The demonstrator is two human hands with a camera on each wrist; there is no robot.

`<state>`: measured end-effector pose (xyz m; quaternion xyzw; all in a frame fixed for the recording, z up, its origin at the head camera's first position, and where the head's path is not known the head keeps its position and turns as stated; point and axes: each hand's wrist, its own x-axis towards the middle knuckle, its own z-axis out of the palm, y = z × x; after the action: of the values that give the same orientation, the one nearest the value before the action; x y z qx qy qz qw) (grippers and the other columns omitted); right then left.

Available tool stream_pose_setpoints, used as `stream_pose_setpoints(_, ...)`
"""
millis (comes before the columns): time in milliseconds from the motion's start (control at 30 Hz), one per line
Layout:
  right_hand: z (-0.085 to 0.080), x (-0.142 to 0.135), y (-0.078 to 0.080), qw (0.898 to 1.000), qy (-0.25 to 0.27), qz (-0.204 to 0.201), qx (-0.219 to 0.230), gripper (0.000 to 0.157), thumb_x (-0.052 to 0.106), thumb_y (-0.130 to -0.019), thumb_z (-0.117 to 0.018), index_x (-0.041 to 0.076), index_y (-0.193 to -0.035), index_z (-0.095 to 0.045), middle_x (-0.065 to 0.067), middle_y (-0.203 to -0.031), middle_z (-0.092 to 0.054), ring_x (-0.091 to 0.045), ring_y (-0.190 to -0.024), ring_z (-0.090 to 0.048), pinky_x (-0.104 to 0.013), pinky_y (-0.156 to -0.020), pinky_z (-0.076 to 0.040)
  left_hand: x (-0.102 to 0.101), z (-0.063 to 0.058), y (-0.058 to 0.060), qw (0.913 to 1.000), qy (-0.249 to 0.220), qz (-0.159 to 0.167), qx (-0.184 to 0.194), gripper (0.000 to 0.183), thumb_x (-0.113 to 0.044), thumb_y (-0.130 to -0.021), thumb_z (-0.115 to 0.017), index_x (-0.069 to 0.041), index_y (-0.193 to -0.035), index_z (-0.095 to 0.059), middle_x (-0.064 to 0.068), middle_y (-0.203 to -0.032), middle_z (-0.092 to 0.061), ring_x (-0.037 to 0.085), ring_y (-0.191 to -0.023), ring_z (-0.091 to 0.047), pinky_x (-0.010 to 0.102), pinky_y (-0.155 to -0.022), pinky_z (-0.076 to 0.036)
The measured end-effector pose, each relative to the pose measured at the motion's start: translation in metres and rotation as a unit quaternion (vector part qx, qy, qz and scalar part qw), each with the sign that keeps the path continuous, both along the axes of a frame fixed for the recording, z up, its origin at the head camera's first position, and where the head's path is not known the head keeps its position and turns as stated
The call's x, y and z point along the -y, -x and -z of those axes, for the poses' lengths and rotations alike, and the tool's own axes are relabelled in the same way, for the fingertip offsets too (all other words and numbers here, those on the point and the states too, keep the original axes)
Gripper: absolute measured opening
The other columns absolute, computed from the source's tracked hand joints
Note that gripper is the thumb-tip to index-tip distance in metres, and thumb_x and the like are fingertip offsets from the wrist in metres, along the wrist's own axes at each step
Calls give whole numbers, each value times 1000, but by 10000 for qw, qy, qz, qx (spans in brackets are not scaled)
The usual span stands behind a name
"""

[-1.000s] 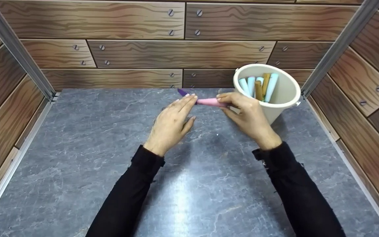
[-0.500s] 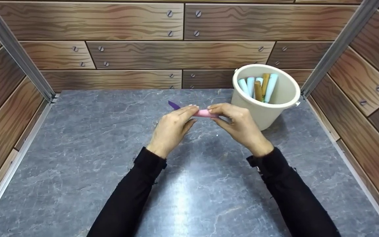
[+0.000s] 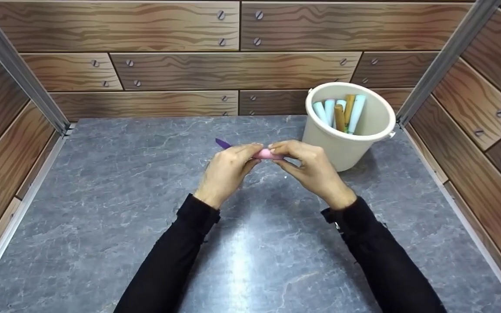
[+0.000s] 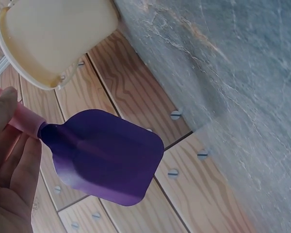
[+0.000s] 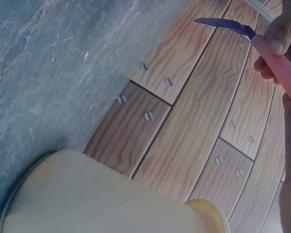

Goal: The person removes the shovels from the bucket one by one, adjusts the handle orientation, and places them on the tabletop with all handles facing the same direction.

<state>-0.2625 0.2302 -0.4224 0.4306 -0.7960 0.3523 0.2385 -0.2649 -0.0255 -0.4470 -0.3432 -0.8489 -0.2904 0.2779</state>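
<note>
Both hands hold a toy shovel [image 3: 264,154] with a pink handle and a purple blade, raised over the grey table. My left hand [image 3: 224,171] pinches the handle close to the blade, thumb on one side and fingers on the other. Toward the handle's other end, my right hand [image 3: 313,169] grips it between thumb and fingers. In the left wrist view the broad, flat purple blade [image 4: 109,155] shows in full. The head view has most of the blade hidden behind the left hand, with only its tip showing.
A cream bucket [image 3: 335,150] stands at the back right, just beyond the right hand. Several light blue handles [image 3: 356,114] and brown handles [image 3: 339,117] stick up inside it. Wood-patterned walls [image 3: 172,69] enclose the grey table [image 3: 81,208] at the back and sides.
The shovel has come down and nearer to the body, slightly leftward. My right hand has slid in toward the left hand, whose thumb and fingers have closed round the handle.
</note>
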Motion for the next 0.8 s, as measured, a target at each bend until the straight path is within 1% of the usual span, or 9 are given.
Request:
stream_pose_setpoints(133, 0, 0, 0, 10000, -9, -10, -21, 26, -6, -99, -89, 3, -123, -86, -14, -131, -88, -35, -122, -86, -19, -116, -64, 0, -1, 1, 9999, 31, 73, -110, 29, -14, -108, -82, -3, -135, -83, 16, -129, -89, 36, -114, -89, 45, -103, -75)
stream_pose_setpoints(200, -1, 1, 0, 10000, -26, 33, -56, 29, -9, -97, -89, 3, -123, -86, -14, -130, -89, -35, -121, -86, -18, -115, -63, 1, -2, 2, 9998, 41, 160, -106, 27, -12, -108, -82, -3, -133, -83, 15, -127, -90, 35, -113, -89, 44, -102, -75)
stream_pose_setpoints(333, -2, 2, 0, 9999, -66, 109, -90, 32, -10, -95, -90, 3, -124, -86, -14, -130, -88, -35, -121, -86, -19, -116, -63, 2, -4, 3, 9995, 73, 321, -34, 25, -11, -108, -81, -3, -132, -82, 14, -127, -90, 34, -114, -89, 43, -104, -74)
stream_pose_setpoints(567, -1, 1, -2, 9994, -159, 269, -140, 32, -1, -101, -88, 3, -132, -85, -15, -135, -87, -35, -126, -85, -24, -119, -64, 6, -4, 7, 9980, 89, 621, 8, 24, -12, -110, -80, -3, -132, -82, 14, -128, -90, 34, -119, -88, 42, -109, -73)
stream_pose_setpoints(700, 0, 1, -3, 9992, -212, 310, -128, 34, 1, -104, -86, 3, -137, -83, -16, -140, -86, -35, -129, -84, -25, -118, -65, 10, -5, 10, 9975, 191, 683, -11, 22, -11, -110, -81, -3, -131, -82, 14, -127, -90, 33, -120, -88, 40, -110, -72)
stream_pose_setpoints(800, 1, 2, -5, 9988, -261, 372, -173, 36, 2, -105, -85, 3, -141, -83, -17, -144, -85, -35, -131, -84, -30, -119, -66, 13, -6, 13, 9968, 339, 713, -101, 23, -9, -108, -83, -1, -130, -81, 15, -127, -90, 34, -118, -88, 40, -109, -73)
